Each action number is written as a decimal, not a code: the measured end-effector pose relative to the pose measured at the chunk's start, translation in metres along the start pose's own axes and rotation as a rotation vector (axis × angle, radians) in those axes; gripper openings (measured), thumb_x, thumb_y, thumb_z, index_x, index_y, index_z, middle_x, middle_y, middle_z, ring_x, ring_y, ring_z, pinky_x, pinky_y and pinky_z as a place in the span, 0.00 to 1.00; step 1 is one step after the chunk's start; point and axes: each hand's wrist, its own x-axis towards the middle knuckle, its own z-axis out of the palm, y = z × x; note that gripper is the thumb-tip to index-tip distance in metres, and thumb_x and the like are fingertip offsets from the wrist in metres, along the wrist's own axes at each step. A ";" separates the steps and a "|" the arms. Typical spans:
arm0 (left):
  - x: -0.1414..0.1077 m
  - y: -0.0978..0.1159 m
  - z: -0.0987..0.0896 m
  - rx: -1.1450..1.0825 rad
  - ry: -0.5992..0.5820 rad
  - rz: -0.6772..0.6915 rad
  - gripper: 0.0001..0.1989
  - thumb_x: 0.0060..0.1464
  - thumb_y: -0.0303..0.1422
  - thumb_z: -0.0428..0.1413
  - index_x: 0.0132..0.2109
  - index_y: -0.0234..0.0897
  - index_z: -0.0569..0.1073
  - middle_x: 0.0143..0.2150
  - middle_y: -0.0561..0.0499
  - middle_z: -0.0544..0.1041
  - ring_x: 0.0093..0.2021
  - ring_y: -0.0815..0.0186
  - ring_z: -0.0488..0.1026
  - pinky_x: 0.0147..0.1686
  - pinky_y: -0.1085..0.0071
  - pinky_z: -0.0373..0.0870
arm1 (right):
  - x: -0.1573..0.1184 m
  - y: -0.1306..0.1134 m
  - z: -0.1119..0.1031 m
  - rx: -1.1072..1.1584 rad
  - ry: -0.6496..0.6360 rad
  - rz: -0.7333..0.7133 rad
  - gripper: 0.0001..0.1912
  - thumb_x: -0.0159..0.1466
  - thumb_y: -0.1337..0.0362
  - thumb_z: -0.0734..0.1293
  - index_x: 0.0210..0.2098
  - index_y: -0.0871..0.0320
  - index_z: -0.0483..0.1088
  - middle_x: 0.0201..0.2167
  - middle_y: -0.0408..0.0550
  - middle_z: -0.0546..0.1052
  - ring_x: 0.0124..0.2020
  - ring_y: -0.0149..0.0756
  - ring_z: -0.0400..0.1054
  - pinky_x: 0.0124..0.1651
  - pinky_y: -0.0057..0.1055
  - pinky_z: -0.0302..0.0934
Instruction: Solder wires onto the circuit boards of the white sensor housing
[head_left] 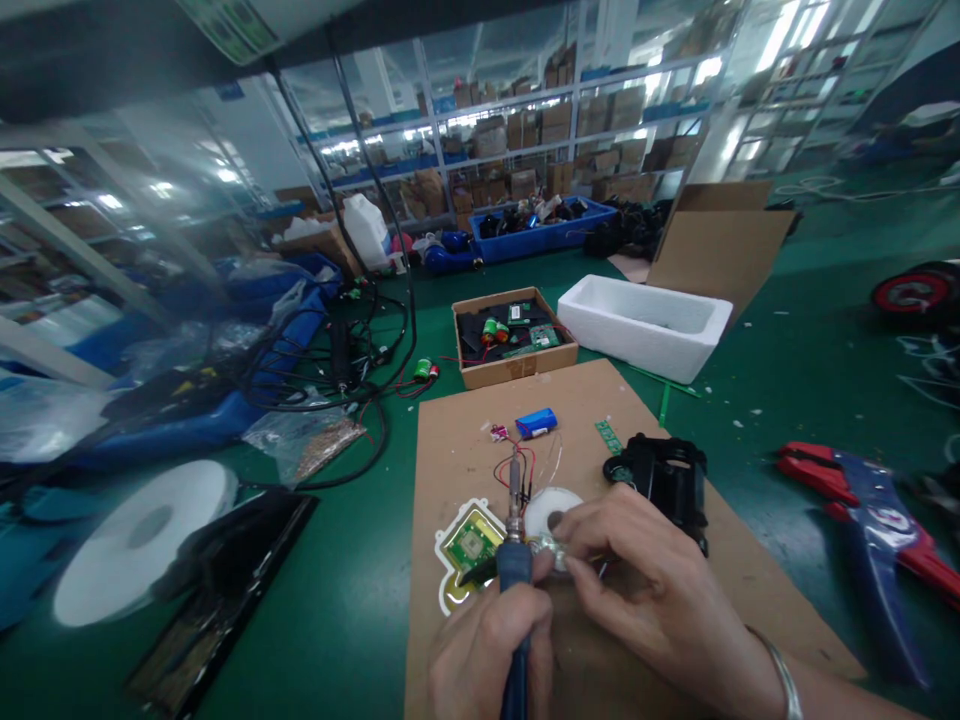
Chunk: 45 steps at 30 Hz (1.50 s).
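Observation:
My left hand (491, 655) grips a soldering iron (514, 565) with a blue handle, its metal shaft pointing away from me over a brown cardboard sheet (480, 470). My right hand (637, 590), with a metal bangle (780, 680) on the wrist, pinches a small silvery part (550, 548) just right of the iron, in front of a white disc (555, 510). Thin red and black wires (517, 470) rise near the iron's tip. On the cardboard lie a green circuit board (471, 550) in a white-edged outline, a blue battery pack (535, 423) and a black plastic housing (660, 490).
A cardboard tray (480, 320) of circuit boards and a white foam box (645, 325) stand beyond the sheet. A red-and-blue plastic shell (874, 530) lies right. Black cables (337, 360), a white roll (142, 540) and a dark panel (225, 590) lie left. Shelves of cartons stand behind.

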 end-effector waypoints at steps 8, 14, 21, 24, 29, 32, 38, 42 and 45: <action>0.000 0.001 -0.001 -0.008 0.018 0.015 0.11 0.54 0.20 0.49 0.40 0.41 0.68 0.37 0.52 0.79 0.28 0.71 0.76 0.31 0.77 0.74 | 0.004 -0.002 0.002 -0.028 -0.038 0.121 0.07 0.55 0.78 0.61 0.26 0.60 0.64 0.28 0.44 0.71 0.32 0.33 0.63 0.33 0.30 0.56; 0.008 0.004 -0.007 0.019 0.079 0.021 0.15 0.50 0.17 0.53 0.43 0.39 0.67 0.40 0.50 0.78 0.36 0.68 0.77 0.38 0.75 0.74 | 0.004 -0.003 0.004 -0.044 -0.031 0.149 0.08 0.53 0.79 0.61 0.26 0.61 0.62 0.27 0.43 0.70 0.31 0.32 0.62 0.34 0.31 0.56; 0.024 0.008 0.002 0.111 0.070 0.026 0.09 0.54 0.22 0.52 0.40 0.40 0.70 0.31 0.53 0.76 0.27 0.70 0.74 0.29 0.75 0.72 | 0.000 0.001 0.000 -0.014 -0.091 0.146 0.06 0.61 0.75 0.60 0.31 0.60 0.64 0.31 0.46 0.70 0.34 0.33 0.62 0.35 0.31 0.58; 0.026 0.009 0.005 0.099 0.048 0.011 0.08 0.57 0.23 0.50 0.39 0.40 0.69 0.28 0.53 0.74 0.26 0.69 0.73 0.27 0.74 0.71 | -0.001 0.002 -0.002 -0.004 -0.105 0.122 0.06 0.64 0.73 0.59 0.33 0.60 0.64 0.32 0.47 0.71 0.35 0.34 0.62 0.36 0.32 0.59; 0.022 0.008 0.008 0.074 0.005 -0.016 0.07 0.58 0.25 0.51 0.44 0.37 0.67 0.34 0.51 0.75 0.30 0.71 0.74 0.29 0.77 0.70 | -0.004 0.000 -0.004 0.039 -0.131 0.114 0.06 0.65 0.74 0.58 0.36 0.59 0.64 0.35 0.47 0.71 0.38 0.34 0.62 0.39 0.33 0.59; 0.020 0.008 0.008 0.050 -0.013 -0.040 0.05 0.60 0.28 0.49 0.44 0.37 0.66 0.36 0.51 0.75 0.31 0.72 0.74 0.28 0.78 0.68 | -0.005 -0.001 -0.004 0.042 -0.135 0.121 0.07 0.65 0.74 0.57 0.36 0.59 0.64 0.36 0.47 0.71 0.38 0.34 0.61 0.40 0.34 0.59; 0.011 0.011 0.002 0.042 0.137 -0.107 0.12 0.54 0.21 0.56 0.45 0.37 0.67 0.41 0.53 0.76 0.41 0.74 0.74 0.42 0.80 0.68 | -0.002 -0.003 -0.002 0.031 -0.087 0.148 0.06 0.61 0.76 0.60 0.31 0.60 0.64 0.33 0.47 0.71 0.36 0.35 0.61 0.38 0.33 0.58; 0.006 0.008 -0.002 0.012 0.107 -0.085 0.14 0.53 0.17 0.55 0.45 0.35 0.68 0.44 0.52 0.76 0.43 0.74 0.74 0.46 0.79 0.66 | 0.003 -0.006 0.000 0.025 -0.057 0.174 0.07 0.57 0.78 0.61 0.28 0.61 0.63 0.30 0.45 0.70 0.35 0.34 0.61 0.36 0.31 0.57; 0.007 0.008 -0.005 0.005 0.046 -0.075 0.14 0.53 0.16 0.54 0.44 0.35 0.68 0.43 0.51 0.76 0.41 0.75 0.74 0.44 0.80 0.67 | 0.004 -0.007 0.002 -0.001 -0.034 0.199 0.07 0.55 0.78 0.62 0.27 0.61 0.63 0.29 0.44 0.70 0.34 0.33 0.61 0.35 0.31 0.56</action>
